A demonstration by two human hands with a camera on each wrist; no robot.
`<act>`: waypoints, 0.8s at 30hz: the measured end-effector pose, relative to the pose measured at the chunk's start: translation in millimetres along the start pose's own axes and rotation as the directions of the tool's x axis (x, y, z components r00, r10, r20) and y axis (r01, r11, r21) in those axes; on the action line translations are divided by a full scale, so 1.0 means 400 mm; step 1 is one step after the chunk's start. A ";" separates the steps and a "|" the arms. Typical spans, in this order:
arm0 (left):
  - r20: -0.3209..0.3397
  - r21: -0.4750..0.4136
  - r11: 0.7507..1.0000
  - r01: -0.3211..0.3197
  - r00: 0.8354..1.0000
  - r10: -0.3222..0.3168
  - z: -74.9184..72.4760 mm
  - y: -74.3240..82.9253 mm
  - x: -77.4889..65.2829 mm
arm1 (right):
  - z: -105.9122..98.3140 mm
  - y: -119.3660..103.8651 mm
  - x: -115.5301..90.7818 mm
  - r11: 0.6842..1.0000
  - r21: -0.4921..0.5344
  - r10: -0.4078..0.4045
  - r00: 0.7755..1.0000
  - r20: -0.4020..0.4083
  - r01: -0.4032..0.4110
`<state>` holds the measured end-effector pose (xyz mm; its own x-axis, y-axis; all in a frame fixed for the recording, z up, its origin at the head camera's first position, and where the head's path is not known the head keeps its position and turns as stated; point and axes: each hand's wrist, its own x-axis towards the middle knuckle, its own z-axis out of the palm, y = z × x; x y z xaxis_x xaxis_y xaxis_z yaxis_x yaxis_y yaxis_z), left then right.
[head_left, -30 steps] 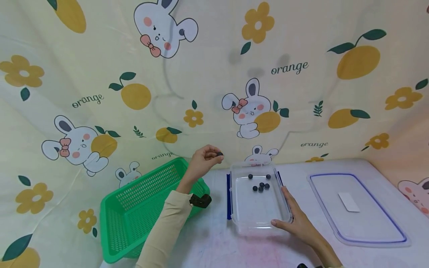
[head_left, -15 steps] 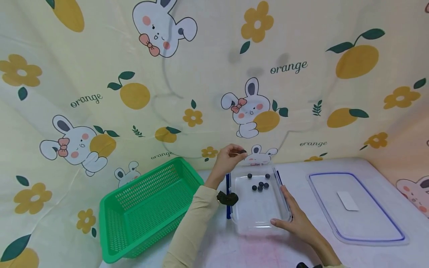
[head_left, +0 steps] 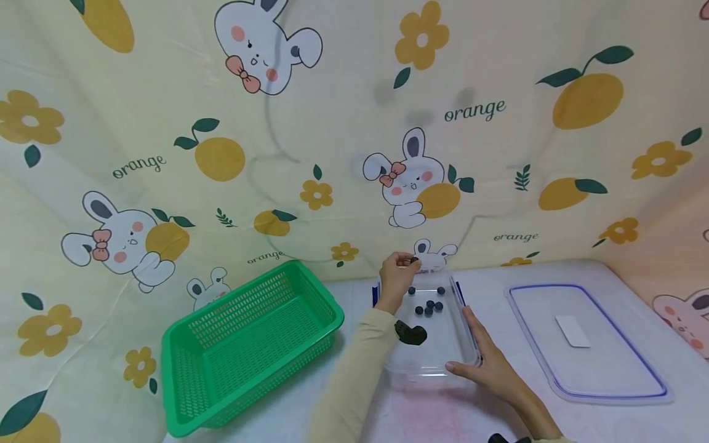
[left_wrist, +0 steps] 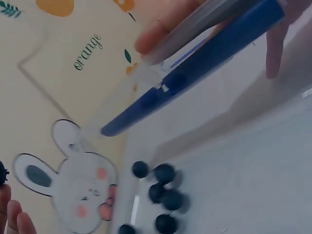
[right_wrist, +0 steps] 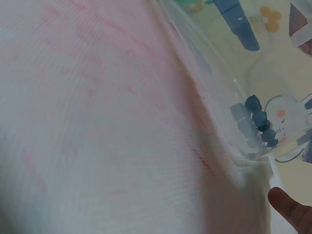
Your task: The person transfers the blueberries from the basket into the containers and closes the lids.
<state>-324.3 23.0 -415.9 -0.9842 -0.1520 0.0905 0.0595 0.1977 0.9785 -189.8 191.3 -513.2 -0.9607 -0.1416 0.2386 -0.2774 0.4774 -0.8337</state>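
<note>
Above the far end of a clear plastic container (head_left: 437,351), my left hand (head_left: 396,275) pinches a blueberry (left_wrist: 2,173) between thumb and fingertips. Several blueberries (head_left: 429,309) lie on the container's floor, most of them in a cluster and two farther back. My right hand (head_left: 493,363) holds the container at its near right corner, thumb at the front wall and fingers along the right side. Blue clip flaps (left_wrist: 195,73) hang out from the container's sides. My left forearm and its wrist camera cover part of the container's left side in the head view.
A green plastic basket (head_left: 249,394) stands left of the container. The container's lid (head_left: 615,369), clear with a blue seal and a white label (head_left: 573,331), lies flat at the right. A printed cloth backdrop (head_left: 310,123) rises behind the white-covered table (head_left: 354,394).
My left hand has moved right from beside the basket to over the container's far end, then lowered, with the blueberry pinched throughout. My right hand stays at the container.
</note>
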 end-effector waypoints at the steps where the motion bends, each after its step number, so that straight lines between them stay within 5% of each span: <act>1: -0.014 -0.004 1.000 0.015 1.000 -0.015 0.008 -0.005 -0.001 | 0.000 0.001 -0.001 1.000 0.000 -0.005 1.000 -0.001 0.005; 8: -0.075 -0.041 0.994 0.101 0.992 -0.104 0.060 -0.058 0.003 | 0.001 0.009 -0.002 0.998 0.022 -0.065 0.998 -0.008 0.065; 14: -0.121 0.024 0.995 0.099 0.988 -0.095 0.087 -0.105 0.005 | 0.002 0.010 -0.002 0.997 0.034 -0.065 0.998 -0.004 0.066; 24: -0.101 0.067 0.976 0.206 0.975 -0.199 0.098 -0.158 -0.006 | 0.004 0.010 -0.001 0.997 0.042 -0.059 0.998 -0.003 0.059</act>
<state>-332.4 48.8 -485.1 -0.9544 -0.2854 -0.0874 -0.1559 0.2266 0.9614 -190.6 191.9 -517.5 -0.9428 -0.1668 0.2887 -0.3331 0.4318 -0.8382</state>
